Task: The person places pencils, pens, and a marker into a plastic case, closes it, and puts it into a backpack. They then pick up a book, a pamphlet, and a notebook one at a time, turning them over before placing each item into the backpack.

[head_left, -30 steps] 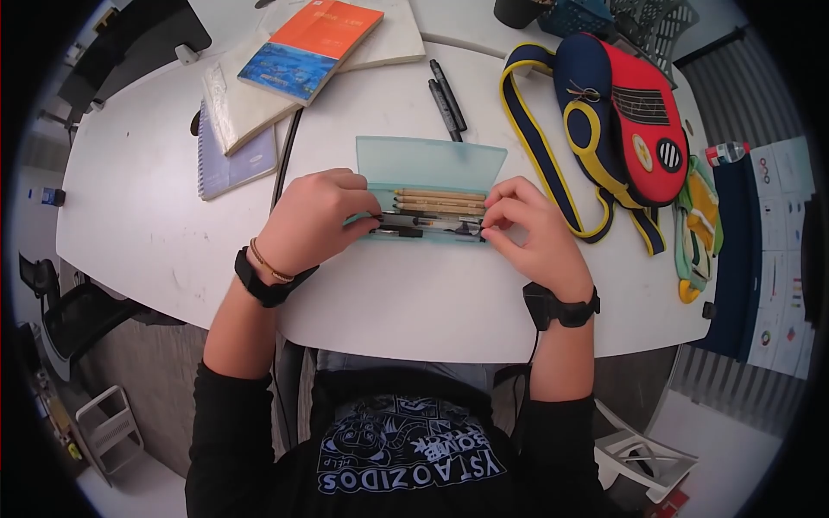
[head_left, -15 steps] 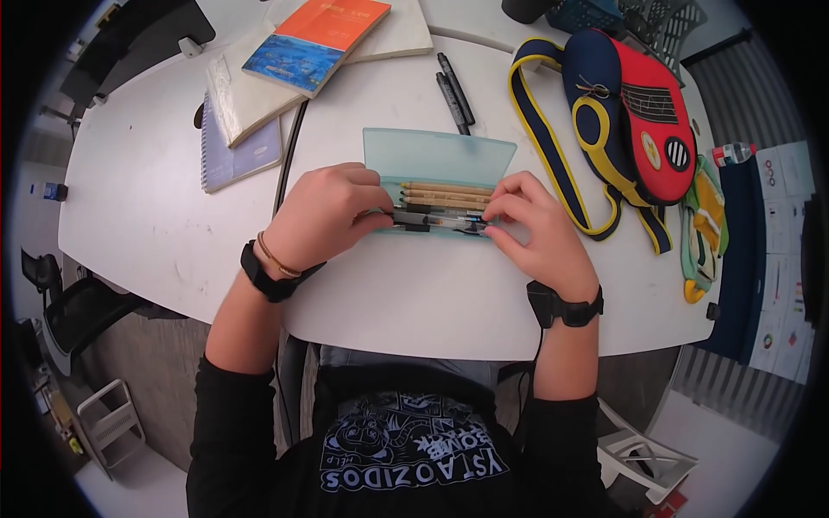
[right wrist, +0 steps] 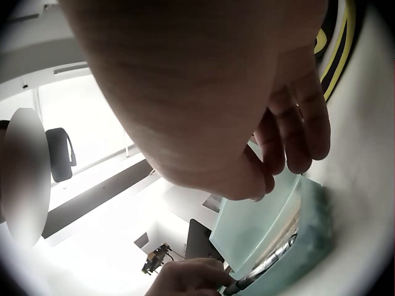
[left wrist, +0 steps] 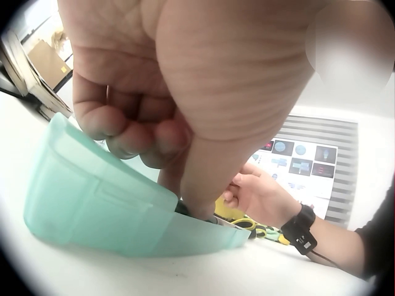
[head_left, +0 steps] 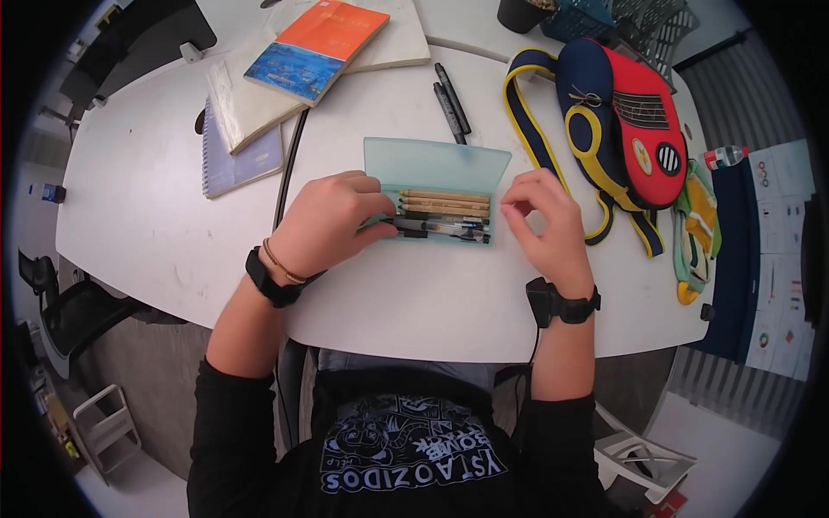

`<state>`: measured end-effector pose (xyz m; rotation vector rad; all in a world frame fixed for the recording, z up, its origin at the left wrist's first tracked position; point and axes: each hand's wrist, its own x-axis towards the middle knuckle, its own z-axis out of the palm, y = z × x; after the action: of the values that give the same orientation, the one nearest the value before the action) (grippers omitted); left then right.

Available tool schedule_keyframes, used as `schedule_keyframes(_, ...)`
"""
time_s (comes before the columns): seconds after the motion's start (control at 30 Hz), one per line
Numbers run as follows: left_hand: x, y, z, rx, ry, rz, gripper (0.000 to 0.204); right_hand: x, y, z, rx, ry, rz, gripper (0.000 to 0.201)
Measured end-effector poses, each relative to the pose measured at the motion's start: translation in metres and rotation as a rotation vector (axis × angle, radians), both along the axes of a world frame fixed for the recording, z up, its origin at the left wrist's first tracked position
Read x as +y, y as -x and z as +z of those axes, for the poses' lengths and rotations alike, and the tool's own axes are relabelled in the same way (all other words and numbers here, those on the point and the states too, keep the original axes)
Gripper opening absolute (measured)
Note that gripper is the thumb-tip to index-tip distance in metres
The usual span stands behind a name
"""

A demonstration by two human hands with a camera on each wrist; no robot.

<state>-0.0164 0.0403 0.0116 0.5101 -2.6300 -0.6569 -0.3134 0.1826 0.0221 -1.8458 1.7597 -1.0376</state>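
A translucent teal pencil case (head_left: 433, 164) lies with its lid raised, several wooden pencils (head_left: 445, 204) in its back part and several dark and clear pens (head_left: 447, 230) along the front. At its left end, the left hand (head_left: 326, 220) has thumb and forefinger down inside, pinching the end of a dark pen (left wrist: 181, 208); the fingertips partly hide that end. The right hand (head_left: 551, 226) is just off the case's right end, holding nothing, its fingers bent loosely and the thumb near the forefinger. The right wrist view shows it above the case (right wrist: 311, 246).
Two black markers (head_left: 452, 104) lie behind the case. Books (head_left: 315, 52) and a spiral notebook (head_left: 242, 160) are at the back left. A red and navy bag (head_left: 643, 129) with its strap stands on the right, beside a green and yellow cloth (head_left: 696, 220).
The right hand has come away from the case's right end and moved right, uncovering the pen ends. The left hand has stayed at the left end.
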Motion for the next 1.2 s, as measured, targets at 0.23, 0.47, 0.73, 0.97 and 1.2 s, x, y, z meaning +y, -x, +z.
schedule_keyframes(0.23, 0.0, -0.003, 0.0, 0.015, 0.007, 0.013, 0.021, -0.038, -0.01, 0.046, -0.073, 0.099, -0.106, 0.019)
schedule_keyframes(0.47, 0.002, -0.005, 0.004, 0.008, 0.046, 0.032, 0.018, -0.165, 0.006, 0.039, 0.544, -0.471, 0.393, 0.031)
schedule_keyframes(0.73, 0.002, -0.007, 0.003, 0.018, 0.074, 0.041, 0.02, -0.184, -0.037, 0.063, 0.77, -0.758, 0.249, 0.024)
schedule_keyframes(0.97, 0.003, -0.008, 0.002, 0.037, 0.07, 0.05, 0.023, -0.177, -0.035, 0.052, 0.897, -0.496, 0.225, 0.018)
schedule_keyframes(1.2, 0.001, -0.008, 0.009, 0.091, 0.021, 0.071, 0.018, -0.133, -0.03, 0.11, 0.029, -0.059, -0.062, 0.027)
